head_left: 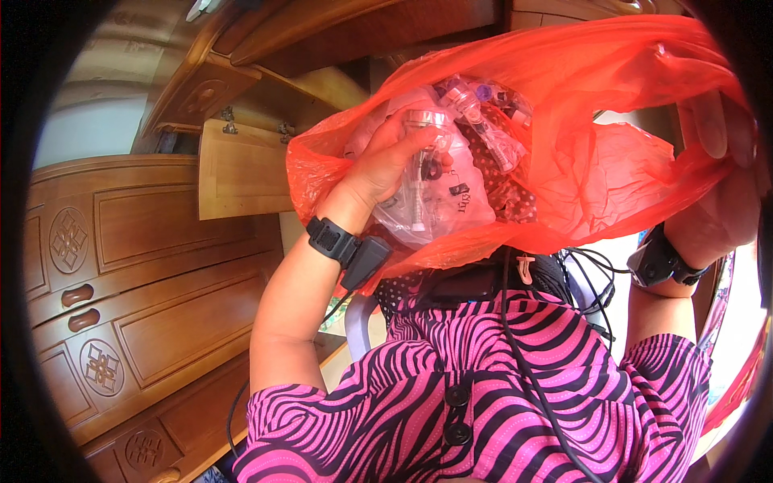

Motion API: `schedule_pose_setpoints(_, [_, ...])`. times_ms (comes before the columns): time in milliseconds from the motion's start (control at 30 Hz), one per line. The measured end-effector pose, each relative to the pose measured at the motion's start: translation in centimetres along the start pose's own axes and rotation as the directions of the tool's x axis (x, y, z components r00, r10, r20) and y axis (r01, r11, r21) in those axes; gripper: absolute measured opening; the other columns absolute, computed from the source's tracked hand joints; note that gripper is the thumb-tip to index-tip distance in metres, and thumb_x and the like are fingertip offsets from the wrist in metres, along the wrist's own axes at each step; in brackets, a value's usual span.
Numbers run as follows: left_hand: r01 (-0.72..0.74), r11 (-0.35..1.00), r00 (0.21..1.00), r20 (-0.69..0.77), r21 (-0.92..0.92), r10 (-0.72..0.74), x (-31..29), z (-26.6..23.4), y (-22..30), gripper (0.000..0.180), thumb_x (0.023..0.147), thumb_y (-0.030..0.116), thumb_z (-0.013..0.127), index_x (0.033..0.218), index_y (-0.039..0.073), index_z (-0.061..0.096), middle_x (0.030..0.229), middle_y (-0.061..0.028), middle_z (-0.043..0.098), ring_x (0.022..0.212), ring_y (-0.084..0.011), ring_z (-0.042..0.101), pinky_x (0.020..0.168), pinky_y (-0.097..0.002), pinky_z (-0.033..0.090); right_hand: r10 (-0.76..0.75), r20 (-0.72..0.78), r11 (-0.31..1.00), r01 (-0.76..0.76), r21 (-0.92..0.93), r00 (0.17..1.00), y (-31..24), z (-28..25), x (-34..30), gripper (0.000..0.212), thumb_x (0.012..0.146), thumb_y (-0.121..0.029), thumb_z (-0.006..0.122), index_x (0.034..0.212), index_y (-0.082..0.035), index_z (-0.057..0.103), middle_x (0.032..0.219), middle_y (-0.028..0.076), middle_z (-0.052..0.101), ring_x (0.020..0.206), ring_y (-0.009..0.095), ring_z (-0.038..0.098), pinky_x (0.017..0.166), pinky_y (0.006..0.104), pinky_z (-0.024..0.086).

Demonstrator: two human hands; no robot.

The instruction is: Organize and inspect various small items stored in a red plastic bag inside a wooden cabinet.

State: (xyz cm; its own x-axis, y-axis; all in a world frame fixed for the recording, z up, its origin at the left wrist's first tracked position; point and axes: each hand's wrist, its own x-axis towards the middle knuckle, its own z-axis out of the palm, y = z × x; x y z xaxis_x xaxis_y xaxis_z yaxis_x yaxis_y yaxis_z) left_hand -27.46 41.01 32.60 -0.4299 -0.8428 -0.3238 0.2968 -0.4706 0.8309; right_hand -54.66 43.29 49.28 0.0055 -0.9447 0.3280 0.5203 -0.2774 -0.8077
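Note:
A large red translucent plastic bag [596, 72] is held wide in front of me. Inside its mouth, my left hand [380, 165] is closed around a clear bottle with a silver cap [425, 121]; a thin tube shows through its wall. My right hand [713, 201] grips the bag's right side, its fingers seen partly through the red film. Near the bottle in the bag lie another slim clear bottle [499, 146], a pale printed plastic bag [471, 197] and a dark polka-dot cloth [515, 201].
Carved wooden cabinets [153, 209] line the left, with one door [241, 173] swung open near the bag. Black cables [592, 282] hang between my arms, by a small pink clip [525, 270]. Both wrists wear black strapped devices.

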Motion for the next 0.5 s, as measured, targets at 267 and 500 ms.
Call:
schedule_pose_setpoints(267, [-0.015,0.994,0.999,-0.048,0.110,0.020,-0.2,0.7,-0.2,0.039,0.091,0.018,0.059,0.124,0.003,0.043,0.095,-0.0085,0.061,0.073,-0.0169,0.064,0.064,-0.0279,0.053,0.005,0.007,1.000,-0.005,0.001,1.000,0.0,0.0,-0.2,0.041,0.099,-0.024,0.038,0.120,0.009,0.049,0.117,0.018,0.056,0.113,0.028,0.054,0.101,0.0397,0.038])
schedule_pose_setpoints(500, [-0.013,0.991,0.999,-0.050,0.134,0.020,-0.3,0.6,-0.3,0.044,0.092,0.020,0.059,0.129,0.004,0.041,0.102,-0.0049,0.059,0.082,-0.0121,0.061,0.066,-0.0249,0.052,0.016,0.017,1.000,-0.016,0.005,1.000,0.1,-0.3,-0.1,0.042,0.099,-0.024,0.037,0.121,0.010,0.049,0.119,0.019,0.056,0.114,0.028,0.054,0.102,0.0401,0.038])
